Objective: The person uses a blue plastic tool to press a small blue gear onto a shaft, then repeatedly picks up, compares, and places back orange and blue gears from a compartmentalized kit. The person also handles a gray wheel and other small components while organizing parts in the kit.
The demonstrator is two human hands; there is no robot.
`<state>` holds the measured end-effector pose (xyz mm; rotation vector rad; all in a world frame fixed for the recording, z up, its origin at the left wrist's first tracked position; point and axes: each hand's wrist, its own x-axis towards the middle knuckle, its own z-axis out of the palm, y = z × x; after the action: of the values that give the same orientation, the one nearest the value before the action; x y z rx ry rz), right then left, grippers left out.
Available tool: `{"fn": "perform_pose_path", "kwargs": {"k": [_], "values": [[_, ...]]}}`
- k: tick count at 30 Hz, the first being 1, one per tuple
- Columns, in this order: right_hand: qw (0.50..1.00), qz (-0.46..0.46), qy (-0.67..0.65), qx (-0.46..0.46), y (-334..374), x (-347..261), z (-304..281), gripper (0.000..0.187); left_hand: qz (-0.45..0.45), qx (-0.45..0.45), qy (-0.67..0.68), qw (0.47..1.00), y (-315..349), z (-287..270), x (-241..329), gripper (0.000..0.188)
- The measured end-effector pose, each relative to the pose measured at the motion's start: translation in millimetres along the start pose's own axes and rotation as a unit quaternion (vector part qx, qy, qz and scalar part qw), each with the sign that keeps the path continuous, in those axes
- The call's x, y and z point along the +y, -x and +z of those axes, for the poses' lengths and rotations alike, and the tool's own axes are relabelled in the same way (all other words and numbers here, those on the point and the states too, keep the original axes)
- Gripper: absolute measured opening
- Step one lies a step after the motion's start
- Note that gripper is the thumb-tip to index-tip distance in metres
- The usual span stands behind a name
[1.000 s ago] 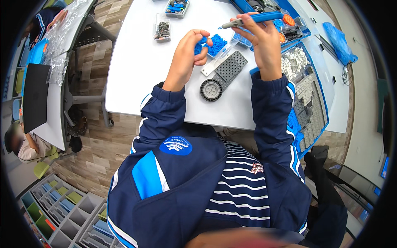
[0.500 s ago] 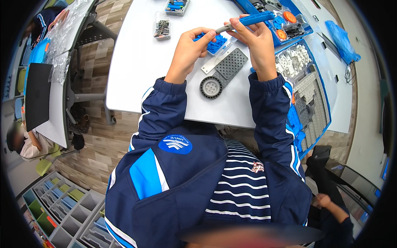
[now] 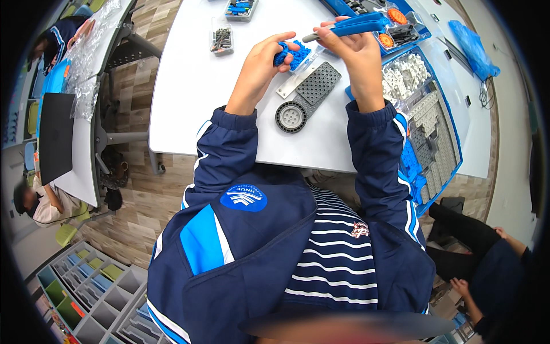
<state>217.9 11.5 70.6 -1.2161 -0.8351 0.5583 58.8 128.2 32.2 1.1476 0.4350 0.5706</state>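
Note:
My right hand (image 3: 361, 57) is closed round a pair of pliers (image 3: 361, 24) with blue handles and a grey tip, the tip pointing left. To its left, my left hand (image 3: 258, 66) has thumb and forefinger apart, over the clear box of small blue pegs (image 3: 299, 53). Part of that box is hidden behind the fingers. On the white table (image 3: 212, 103), below and between both hands, lies a grey perforated plate assembly (image 3: 321, 83). A black-tyred wheel (image 3: 291, 117) with a grey hub sits at its near end, and a white strip (image 3: 292, 86) lies along its left side.
Small clear boxes hold dark parts (image 3: 222, 41) and blue and black parts (image 3: 240, 9). To the right, a blue tray (image 3: 456, 166) carries white and grey pieces; beyond it are orange wheels (image 3: 396, 16). A blue plastic bag (image 3: 474, 49) lies far right. Another person (image 3: 487, 269) is at lower right.
My left hand has let go of the pliers' tip, and its fingers have parted. The pliers have shifted slightly right in my right hand. The person at lower right has moved.

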Motion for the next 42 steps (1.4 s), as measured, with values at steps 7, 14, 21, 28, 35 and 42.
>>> {"fn": "perform_pose_path", "kwargs": {"k": [7,14,21,28,35,42], "values": [[0.996,-0.069,0.04,-0.039,7,7,18,0.047,0.0,-0.041,0.031,0.999,4,6,2,0.046],[0.995,-0.081,0.047,-0.031,7,12,21,0.049,0.017,-0.062,0.009,0.998,2,1,-5,0.042],[0.997,-0.069,0.015,-0.03,2,19,16,0.049,0.035,-0.012,-0.063,0.997,0,1,-9,0.033],[0.994,-0.072,0.08,-0.035,-4,13,6,0.048,0.154,0.0,-0.224,0.962,6,11,-10,0.024],[0.996,0.031,-0.087,-0.003,-5,9,-1,0.033,0.191,-0.019,-0.163,0.968,8,19,-9,0.022],[0.982,0.062,-0.176,-0.003,-2,26,-33,0.028,0.175,-0.002,-0.229,0.958,6,41,2,0.022]]}}
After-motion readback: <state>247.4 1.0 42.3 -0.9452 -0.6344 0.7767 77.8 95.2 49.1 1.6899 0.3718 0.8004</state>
